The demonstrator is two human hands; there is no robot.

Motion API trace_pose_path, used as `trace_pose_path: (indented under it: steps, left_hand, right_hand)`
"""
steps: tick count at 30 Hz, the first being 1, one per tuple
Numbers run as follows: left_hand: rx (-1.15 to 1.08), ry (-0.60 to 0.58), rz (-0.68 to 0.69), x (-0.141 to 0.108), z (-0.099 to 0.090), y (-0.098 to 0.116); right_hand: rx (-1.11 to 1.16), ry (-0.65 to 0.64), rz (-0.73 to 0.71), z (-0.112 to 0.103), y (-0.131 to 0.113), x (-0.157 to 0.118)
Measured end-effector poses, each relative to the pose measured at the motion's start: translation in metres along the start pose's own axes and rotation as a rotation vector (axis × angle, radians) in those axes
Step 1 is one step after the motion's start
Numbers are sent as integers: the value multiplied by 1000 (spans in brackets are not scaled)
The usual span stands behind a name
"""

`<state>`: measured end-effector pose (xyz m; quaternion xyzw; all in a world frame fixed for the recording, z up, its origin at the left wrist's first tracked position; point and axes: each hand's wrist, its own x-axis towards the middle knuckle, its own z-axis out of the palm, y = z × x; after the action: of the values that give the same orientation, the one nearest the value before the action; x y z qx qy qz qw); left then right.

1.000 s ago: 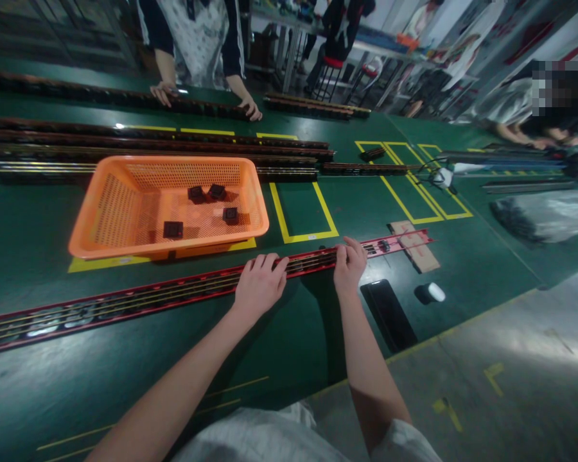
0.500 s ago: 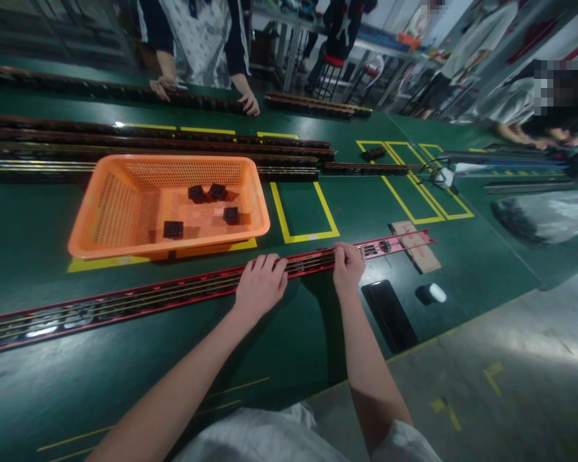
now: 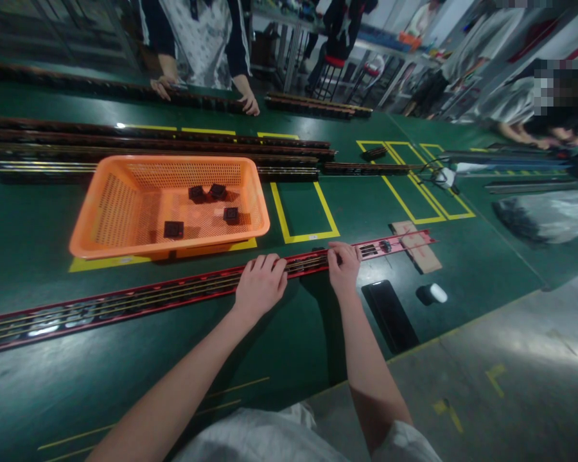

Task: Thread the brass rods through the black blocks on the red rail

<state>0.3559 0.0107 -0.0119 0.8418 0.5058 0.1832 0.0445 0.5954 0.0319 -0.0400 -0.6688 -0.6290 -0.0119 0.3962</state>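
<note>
A long red track rail [image 3: 173,292] with brass-coloured strips along its channel lies across the green table. My left hand [image 3: 261,282] rests over its middle, fingers curled over the far edge and closed on it. Further right, my right hand [image 3: 343,264] grips the same rail, thumb and fingers bent together at its channel; whether a small part sits between them is hidden. To the right of that hand the rail's pinkish end shows black pieces, and its tip lies over a cardboard piece [image 3: 418,249].
An orange basket [image 3: 168,247] holding several black square blocks stands behind the rail. A black phone [image 3: 389,316] and a white mouse-like object [image 3: 437,293] lie right of my hands. Dark rails [image 3: 289,158] line the back, where a co-worker's hands [image 3: 249,102] rest on another.
My right hand has shifted slightly left along the rail, its fingers curling a little more. My left hand keeps its place.
</note>
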Motion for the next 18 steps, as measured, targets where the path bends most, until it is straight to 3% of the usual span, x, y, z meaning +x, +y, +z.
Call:
trace_pose_path:
  steps: [9, 18]
  left_hand:
    - [-77, 60, -29, -2, 7, -2]
    - [-116, 66, -22, -2, 7, -3]
  right_hand:
    - [12, 13, -55, 0, 2, 0]
    - [18, 33, -10, 2, 3, 2]
